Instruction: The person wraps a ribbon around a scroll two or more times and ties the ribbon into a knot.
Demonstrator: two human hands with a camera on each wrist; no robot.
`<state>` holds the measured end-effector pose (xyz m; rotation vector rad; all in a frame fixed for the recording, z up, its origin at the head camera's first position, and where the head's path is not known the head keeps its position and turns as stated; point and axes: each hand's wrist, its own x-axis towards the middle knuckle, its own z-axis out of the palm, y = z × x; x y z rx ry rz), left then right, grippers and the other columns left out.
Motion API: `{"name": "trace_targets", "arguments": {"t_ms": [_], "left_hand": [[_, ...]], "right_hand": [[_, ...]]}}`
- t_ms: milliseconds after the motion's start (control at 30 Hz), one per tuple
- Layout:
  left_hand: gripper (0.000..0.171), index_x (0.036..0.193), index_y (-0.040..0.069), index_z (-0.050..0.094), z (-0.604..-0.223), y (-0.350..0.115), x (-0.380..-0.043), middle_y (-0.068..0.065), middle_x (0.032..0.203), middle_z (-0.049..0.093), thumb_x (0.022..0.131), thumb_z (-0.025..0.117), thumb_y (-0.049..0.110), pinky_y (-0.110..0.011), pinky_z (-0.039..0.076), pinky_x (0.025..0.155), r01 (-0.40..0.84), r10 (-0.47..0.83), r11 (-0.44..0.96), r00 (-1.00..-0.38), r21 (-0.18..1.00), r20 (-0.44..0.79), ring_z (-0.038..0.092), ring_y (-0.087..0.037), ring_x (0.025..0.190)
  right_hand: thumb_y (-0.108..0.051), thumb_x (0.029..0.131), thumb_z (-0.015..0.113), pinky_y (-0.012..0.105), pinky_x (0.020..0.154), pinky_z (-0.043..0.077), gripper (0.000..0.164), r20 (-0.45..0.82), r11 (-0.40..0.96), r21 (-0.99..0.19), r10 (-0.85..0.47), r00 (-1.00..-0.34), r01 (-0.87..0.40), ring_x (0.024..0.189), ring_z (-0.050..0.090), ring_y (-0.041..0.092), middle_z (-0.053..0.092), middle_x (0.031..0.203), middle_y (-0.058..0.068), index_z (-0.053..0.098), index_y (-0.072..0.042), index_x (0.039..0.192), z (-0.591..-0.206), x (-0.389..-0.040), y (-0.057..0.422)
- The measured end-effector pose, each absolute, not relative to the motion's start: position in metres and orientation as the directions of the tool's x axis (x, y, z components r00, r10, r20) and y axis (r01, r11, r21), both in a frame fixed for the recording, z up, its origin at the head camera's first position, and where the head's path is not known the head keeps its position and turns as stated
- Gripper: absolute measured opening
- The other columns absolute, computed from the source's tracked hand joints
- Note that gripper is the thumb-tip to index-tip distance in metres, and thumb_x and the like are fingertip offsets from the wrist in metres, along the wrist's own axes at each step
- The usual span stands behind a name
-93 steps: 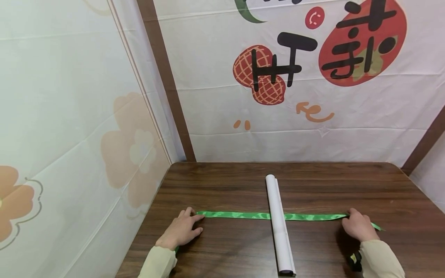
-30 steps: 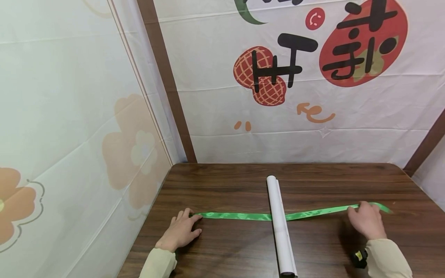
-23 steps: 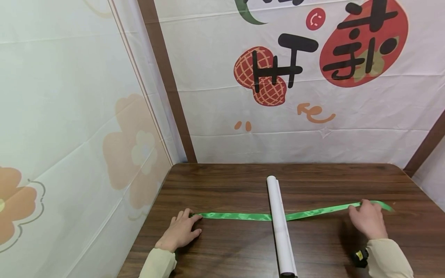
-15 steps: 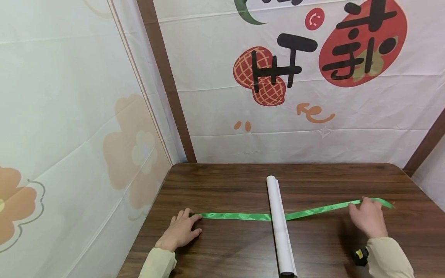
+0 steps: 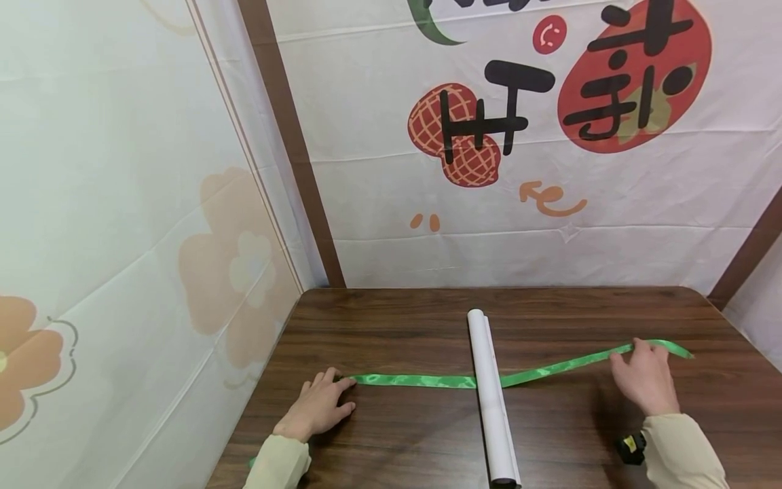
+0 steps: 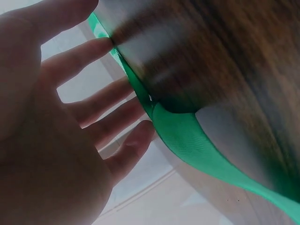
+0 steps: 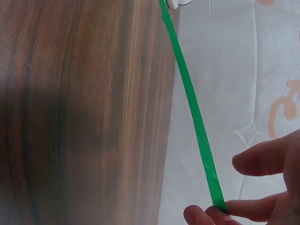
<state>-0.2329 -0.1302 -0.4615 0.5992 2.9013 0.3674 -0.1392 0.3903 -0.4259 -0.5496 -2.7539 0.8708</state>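
A shiny green ribbon [image 5: 415, 381] runs across the dark wooden table [image 5: 391, 326], passing beneath a white paper roll [image 5: 492, 407] that lies lengthwise near the middle. My left hand [image 5: 314, 407] rests on the ribbon's left part, its fingers spread and fairly straight. In the left wrist view the fingertips touch the ribbon [image 6: 183, 136], which trails on past the little finger. On the right, my right hand [image 5: 644, 380] holds the ribbon between its fingers, and a short tail sticks out beyond. The right wrist view shows that stretch of ribbon [image 7: 193, 105] straight, with the thumb apart from it.
Behind the table hangs a white printed cloth [image 5: 379, 258] with red pictures and black characters. A pale flowered cloth [image 5: 140, 285] borders the left side. A small black device [image 5: 630, 449] with a yellow label sits under the right wrist.
My right hand has moved outward and toward the far edge, drawing the ribbon's right part into a slant. The left hand has barely moved, and the roll stays in place.
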Motion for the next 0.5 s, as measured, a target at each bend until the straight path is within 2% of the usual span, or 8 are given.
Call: {"name": "trace_targets", "arguments": {"t_ms": [267, 500], "left_hand": [[0.043, 0.129, 0.013, 0.061, -0.462, -0.132, -0.232, -0.017, 0.134, 0.049, 0.09, 0.067, 0.03, -0.057, 0.037, 0.09, 0.363, 0.404, 0.89, -0.908, 0.278, -0.109, 0.046, -0.037, 0.121], [0.044, 0.129, 0.012, 0.061, -0.462, -0.132, -0.234, -0.016, 0.134, 0.05, 0.09, 0.067, 0.03, -0.055, 0.038, 0.088, 0.372, 0.409, 0.885, -0.909, 0.279, -0.085, 0.047, -0.037, 0.121]], "right_hand": [[-0.017, 0.097, 0.042, 0.067, 0.085, 0.037, 0.062, 0.119, 0.769, -0.592, 0.38, -0.917, 0.242, 0.11, 0.036, 0.062, 0.019, 0.132, 0.05, 0.024, 0.028, 0.135, -0.425, -0.143, 0.382], [-0.017, 0.096, 0.045, 0.064, 0.082, 0.039, 0.059, 0.191, 0.787, -0.592, 0.347, -0.918, 0.174, 0.107, 0.04, 0.059, 0.027, 0.128, 0.047, 0.029, 0.027, 0.134, -0.424, -0.148, 0.372]]}}
